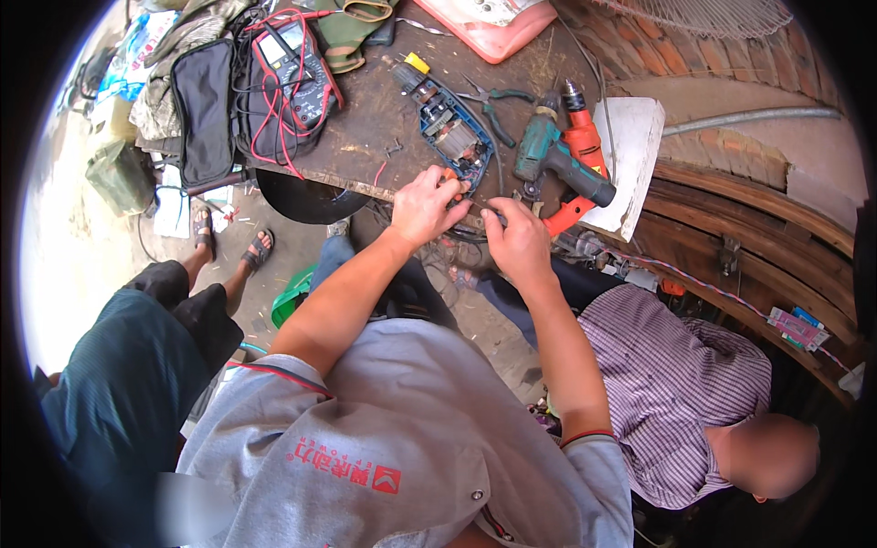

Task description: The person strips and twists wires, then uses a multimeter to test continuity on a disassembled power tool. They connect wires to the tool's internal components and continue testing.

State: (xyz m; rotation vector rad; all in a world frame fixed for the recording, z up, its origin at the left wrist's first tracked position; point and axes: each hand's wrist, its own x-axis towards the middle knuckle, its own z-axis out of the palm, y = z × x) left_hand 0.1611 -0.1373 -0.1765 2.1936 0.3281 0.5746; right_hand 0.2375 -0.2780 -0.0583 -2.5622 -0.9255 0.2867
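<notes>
A blue power tool with its casing split [454, 137] lies on the bench, its motor and wiring bare. At its near end, by the bench's front edge, my left hand [427, 208] is closed in a pinch. A small orange piece shows at those fingertips, but its kind is unclear. Just to the right, my right hand [519, 239] has curled fingers at a small dark thing that I cannot make out. Pliers with dark green handles [496, 108] rest beyond the tool. A teal cordless drill [548, 151] and an orange-red drill [581, 137] lie to the right.
A multimeter with red and black leads [297, 73] sits on a black bag at the left. Small screws [393, 146] lie on the wooden bench [365, 119]. A red tray [493, 27] stands at the back. One person [676, 384] is close on my right, another [128, 365] on my left.
</notes>
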